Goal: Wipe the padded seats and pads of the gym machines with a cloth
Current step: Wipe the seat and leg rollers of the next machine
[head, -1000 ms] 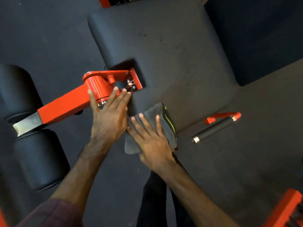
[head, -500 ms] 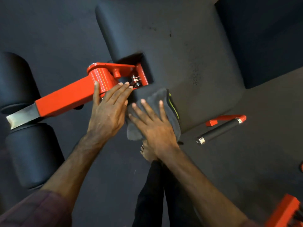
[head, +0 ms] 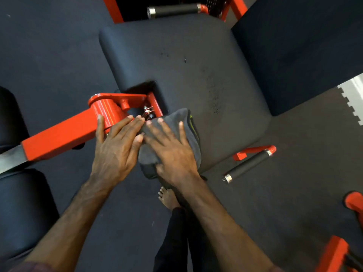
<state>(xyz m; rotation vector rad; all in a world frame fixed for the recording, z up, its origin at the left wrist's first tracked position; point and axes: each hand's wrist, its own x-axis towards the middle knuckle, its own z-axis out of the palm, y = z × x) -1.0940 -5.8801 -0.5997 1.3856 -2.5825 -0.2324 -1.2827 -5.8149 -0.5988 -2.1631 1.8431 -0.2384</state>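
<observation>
Padded seat (head: 196, 79): black, broad, rounded corners; its long axis is seen running from the near edge up toward the top of the view. A square notch is cut into its near-left edge, where a red pivot bracket (head: 125, 104) is seated.

Cloth (head: 188, 130): dark grey, with a thin yellow-green stripe along its right fold. It is laid on the near-left corner of the seat, just beside the notch, and is draped over the near edge. Its longer side is aligned roughly with the seat's long axis.

Right hand (head: 172, 152): laid flat on the cloth, fingers straight and spread, pointed up-left; nothing is clasped.

Left hand (head: 115, 150): laid flat, fingers straight, fingertips rested on the red bracket, little finger touching the cloth.

Red arm (head: 62, 134): extended from the bracket down-left.

Open room: most of the seat surface is left uncovered above and right of the cloth. A black grip handle (head: 248, 166) is set near the right edge.
</observation>
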